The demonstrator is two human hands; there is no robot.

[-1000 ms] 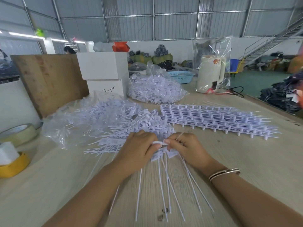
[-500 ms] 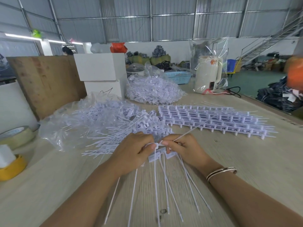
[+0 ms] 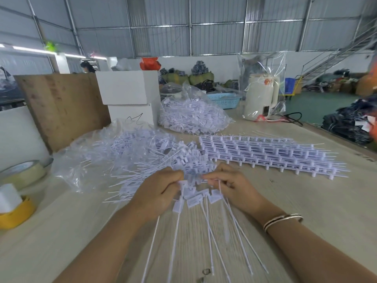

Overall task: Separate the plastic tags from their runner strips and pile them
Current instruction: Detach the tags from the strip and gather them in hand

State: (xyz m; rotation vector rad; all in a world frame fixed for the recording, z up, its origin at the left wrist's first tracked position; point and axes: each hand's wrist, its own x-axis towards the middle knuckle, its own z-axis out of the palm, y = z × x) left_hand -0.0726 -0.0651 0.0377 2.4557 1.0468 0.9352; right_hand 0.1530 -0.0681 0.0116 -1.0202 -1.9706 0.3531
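Tags (image 3: pixel 193 198) were bunched right between your two hands, heads up at the fingertips and their long thin tails fanning back toward you across the surface (image 3: pixel 306 211). So the long axis ran pretty much straight away from your body, and whatever you were snapping off sat at the far end, just beyond your knuckles.

Your left hand (image 3: pixel 158 193) had its fingers curled round the head end of the bunch. Your right hand (image 3: pixel 230 188) was pinching at the same spot from the other side, thumb and forefinger nearly touching the left ones. Too blurry there to tell if a runner strip was still attached.

Honestly both hands were equally close, so it looked like a twist-or-pull-apart job rather than a reach. The loose pile (image 3: pixel 155 158) lay just past your left hand, on the opened bag (image 3: pixel 85 160), so I'd guess the left was better placed to drop them. Uncut racks (image 3: pixel 265 156) sat beyond your right hand, near but not touching.
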